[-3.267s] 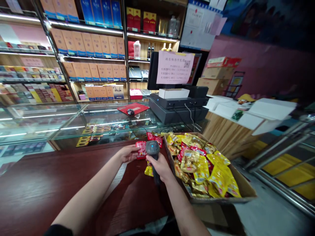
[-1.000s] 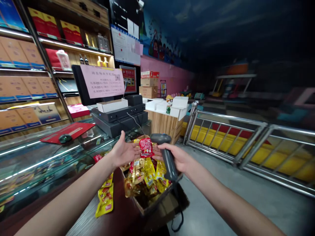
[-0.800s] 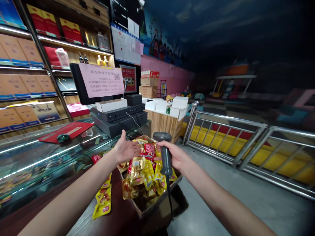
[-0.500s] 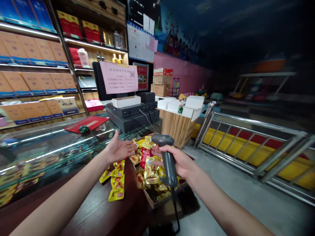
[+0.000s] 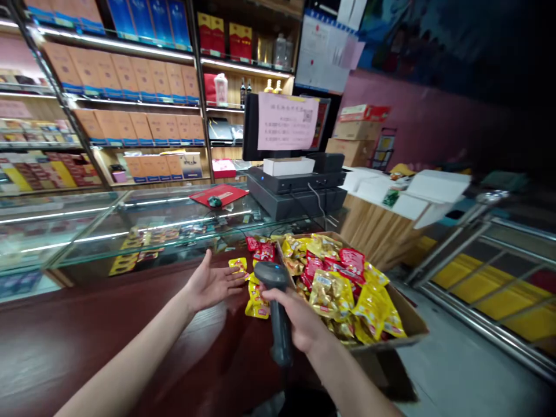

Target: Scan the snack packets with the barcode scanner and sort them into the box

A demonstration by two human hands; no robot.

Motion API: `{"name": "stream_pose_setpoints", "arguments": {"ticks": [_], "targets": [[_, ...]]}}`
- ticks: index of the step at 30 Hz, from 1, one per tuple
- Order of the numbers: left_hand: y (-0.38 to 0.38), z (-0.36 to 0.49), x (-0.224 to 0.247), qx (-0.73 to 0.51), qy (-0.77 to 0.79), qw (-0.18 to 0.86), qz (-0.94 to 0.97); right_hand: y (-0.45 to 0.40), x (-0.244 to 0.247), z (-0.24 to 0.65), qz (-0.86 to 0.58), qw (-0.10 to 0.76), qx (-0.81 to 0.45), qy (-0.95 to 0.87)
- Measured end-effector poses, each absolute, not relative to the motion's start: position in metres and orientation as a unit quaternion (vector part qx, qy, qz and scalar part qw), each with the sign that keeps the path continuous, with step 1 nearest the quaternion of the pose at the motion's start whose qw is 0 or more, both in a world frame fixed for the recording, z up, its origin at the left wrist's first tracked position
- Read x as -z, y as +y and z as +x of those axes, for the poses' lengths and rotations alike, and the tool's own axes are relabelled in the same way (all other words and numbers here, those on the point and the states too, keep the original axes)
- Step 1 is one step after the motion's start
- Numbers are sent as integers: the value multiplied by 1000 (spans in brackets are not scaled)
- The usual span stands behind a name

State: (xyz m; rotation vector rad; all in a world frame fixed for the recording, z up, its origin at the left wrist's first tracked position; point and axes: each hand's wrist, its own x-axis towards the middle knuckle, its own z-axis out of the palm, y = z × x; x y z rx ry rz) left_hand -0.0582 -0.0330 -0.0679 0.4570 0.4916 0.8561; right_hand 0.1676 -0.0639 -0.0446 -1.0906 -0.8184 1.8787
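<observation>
My right hand [image 5: 299, 315] holds a dark grey handheld scanner [image 5: 281, 324], its thumb across the handle and its head pointing away from me. Left of it, my left hand [image 5: 217, 282] is held palm up with the fingers spread and nothing in it. Yellow snack packets [image 5: 257, 307] lie on the dark red tabletop [image 5: 186, 359] between and beyond my hands, with red packets [image 5: 263, 249] behind them. To the right, a cardboard box [image 5: 410, 324] is piled with yellow, gold and red packets [image 5: 332, 292].
Behind the tabletop runs a glass display counter [image 5: 143, 231] with a red mat [image 5: 221, 196]. A monitor [image 5: 252, 130] stands over a black cash drawer [image 5: 282, 200]. Shelves of boxes line the back; a metal railing [image 5: 486, 310] is at the right.
The view has turned left, so the shelves and the packet box sit further right. My right hand with the scanner is now left of the box instead of over it. My left hand stays open.
</observation>
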Motion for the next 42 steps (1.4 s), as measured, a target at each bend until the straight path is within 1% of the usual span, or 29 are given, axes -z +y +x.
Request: {"name": "stream_pose_setpoints", "arguments": {"ticks": [5,8,12,14,17,23,27,31,34,37,39,42], "targets": [[-48,-56,91,-444,223,860,119,-55,87,158,-499,432,-681,-318],[-54,-44,103,-469,218,849,107,-51,106,154,-513,459,-647,-327],[-58,-25,119,-504,243,823,95,-50,121,147,-522,496,-613,-326],[-59,-19,125,-510,255,817,90,-49,125,146,-526,500,-612,-314],[-59,-16,130,-512,289,803,95,-45,130,147,-512,491,-645,-283],[-65,-22,123,-479,412,759,158,-48,129,145,-477,490,-702,-196],[-73,-19,126,-466,400,750,246,-60,124,133,-411,464,-759,-199],[-77,-20,136,-476,374,735,305,-67,116,127,-393,459,-764,-227],[-72,-30,141,-498,362,735,283,-66,104,129,-372,470,-759,-255],[-60,-44,137,-527,388,716,243,-62,94,133,-369,466,-742,-310],[-48,-55,131,-537,410,701,228,-61,90,135,-384,448,-720,-365],[-29,-69,120,-540,439,683,221,-63,90,135,-411,398,-686,-449]]}}
